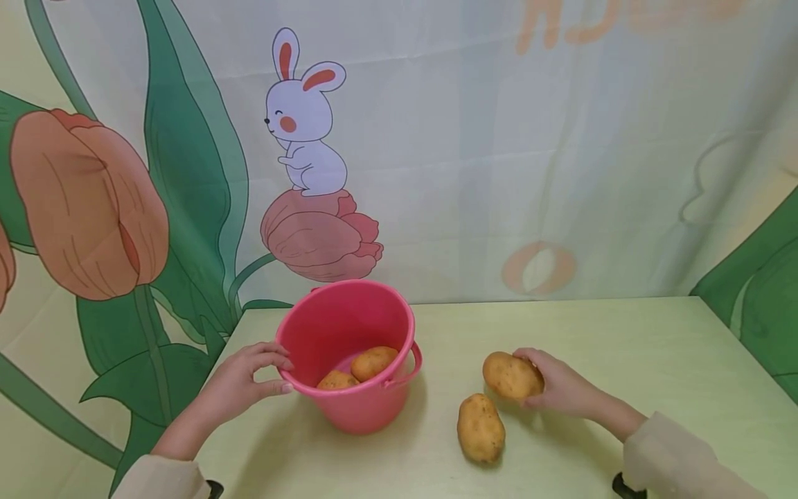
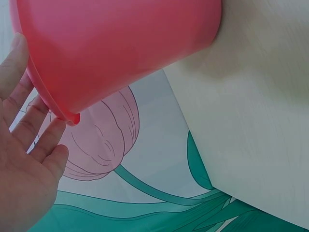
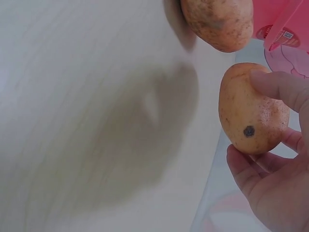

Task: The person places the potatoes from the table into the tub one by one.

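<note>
A pink bucket [image 1: 368,409] stands at the left of the table, with two potatoes [image 1: 374,363] inside it. My left hand [image 1: 246,381] holds the bucket's left rim between thumb and fingers; the left wrist view shows the thumb [image 2: 17,63] against the rim. On the right, my right hand [image 1: 561,384] grips a potato [image 1: 508,375] between thumb and fingertips. In the right wrist view this held potato [image 3: 251,108] has a dark spot and hangs above the tabletop, apart from its shadow. Another potato [image 1: 481,428] lies on the table between the bucket and my right hand.
The pale table [image 1: 654,360] ends at the back against a hanging cloth [image 1: 436,173] printed with a rabbit and tulips. The bucket's handle [image 1: 414,367] hangs on its right side. A left table edge [image 2: 181,113] shows in the left wrist view.
</note>
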Motion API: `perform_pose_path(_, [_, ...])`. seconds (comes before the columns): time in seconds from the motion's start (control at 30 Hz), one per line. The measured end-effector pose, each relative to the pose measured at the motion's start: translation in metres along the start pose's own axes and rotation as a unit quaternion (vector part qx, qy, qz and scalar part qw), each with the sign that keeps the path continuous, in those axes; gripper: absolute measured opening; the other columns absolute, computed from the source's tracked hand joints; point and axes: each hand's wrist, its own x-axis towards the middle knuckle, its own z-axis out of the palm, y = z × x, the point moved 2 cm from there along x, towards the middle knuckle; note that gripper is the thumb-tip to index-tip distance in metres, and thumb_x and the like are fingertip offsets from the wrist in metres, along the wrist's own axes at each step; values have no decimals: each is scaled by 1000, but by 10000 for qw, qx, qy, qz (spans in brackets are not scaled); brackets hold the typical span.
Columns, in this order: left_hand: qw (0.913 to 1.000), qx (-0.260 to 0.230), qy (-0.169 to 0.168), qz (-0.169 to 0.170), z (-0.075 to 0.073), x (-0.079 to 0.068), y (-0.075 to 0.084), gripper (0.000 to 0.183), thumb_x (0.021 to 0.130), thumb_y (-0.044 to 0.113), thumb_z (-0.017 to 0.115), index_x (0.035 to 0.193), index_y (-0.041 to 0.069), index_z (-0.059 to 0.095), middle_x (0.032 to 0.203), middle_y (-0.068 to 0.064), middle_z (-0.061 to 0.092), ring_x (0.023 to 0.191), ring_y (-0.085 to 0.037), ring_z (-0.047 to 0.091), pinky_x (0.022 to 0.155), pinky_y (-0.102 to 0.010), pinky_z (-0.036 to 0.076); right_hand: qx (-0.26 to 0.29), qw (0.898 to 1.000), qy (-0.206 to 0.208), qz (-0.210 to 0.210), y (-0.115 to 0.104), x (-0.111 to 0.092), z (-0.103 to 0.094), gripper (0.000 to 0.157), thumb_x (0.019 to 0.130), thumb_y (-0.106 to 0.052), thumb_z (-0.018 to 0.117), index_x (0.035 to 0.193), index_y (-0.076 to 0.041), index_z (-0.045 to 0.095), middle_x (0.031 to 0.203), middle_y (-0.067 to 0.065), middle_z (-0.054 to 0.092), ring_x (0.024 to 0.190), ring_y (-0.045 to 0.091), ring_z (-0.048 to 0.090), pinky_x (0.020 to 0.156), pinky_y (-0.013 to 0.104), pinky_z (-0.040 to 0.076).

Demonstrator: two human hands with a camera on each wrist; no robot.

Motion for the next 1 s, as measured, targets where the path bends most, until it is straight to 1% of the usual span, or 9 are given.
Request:
perform_pose_path(0.07, [10000, -8, -8, -1, 0, 0, 0, 29, 68, 32, 73, 92, 16, 66, 112, -8, 56, 107, -30, 47, 70, -33, 53, -75, 9999, 53, -60, -3, 0, -3, 69, 64, -10, 76, 122, 2, 40, 119, 20, 49, 105, 34, 51, 83, 47, 46])
perform_pose_path(0.23, [10000, -61, -56, -34, 0, 0, -1, 30, 69, 33, 72, 93, 16, 66, 112, -9, 56, 108, -30, 47, 70, -33, 53, -237, 9992, 209, -233, -12, 1, -11, 69, 63, -4, 75, 122, 4, 41, 119, 21, 49, 108, 37, 48, 86, 51, 42])
perform_pose_path(0.37, [9999, -65, -63, -55, 1, 0, -1, 31, 69, 33, 72, 93, 16, 66, 112, -9, 56, 108, -30, 47, 70, -33, 53, -318, 9984, 318, -330, -15, 2, -16, 69, 62, -3, 75, 122, 3, 42, 115, 21, 50, 104, 35, 49, 84, 49, 44])
perform_pose_path(0.57, [9999, -77, -43, -62, 1, 0, -2, 30, 69, 33, 72, 93, 16, 66, 113, -9, 56, 108, -30, 47, 69, -32, 53, -478, 9976, 434, -261, -20, 5, -24, 69, 62, -4, 76, 122, -2, 43, 106, 18, 46, 95, 29, 50, 76, 44, 47])
perform_pose_path(0.73, [10000, -38, -30, 13, 1, 0, -2, 30, 69, 33, 72, 93, 15, 66, 112, -9, 56, 107, -30, 47, 70, -32, 53, -563, 9972, 422, -242, -26, 8, -34, 68, 64, -3, 74, 124, -2, 43, 106, 18, 44, 94, 29, 50, 74, 40, 49])
perform_pose_path(1.0, [9999, -80, -39, 55, 1, 1, -2, 33, 69, 32, 73, 94, 12, 66, 112, -10, 56, 107, -30, 47, 70, -34, 53, -683, 9967, 358, -240, -27, 14, -42, 68, 66, -5, 73, 126, -1, 40, 108, 19, 43, 94, 29, 50, 73, 38, 49])
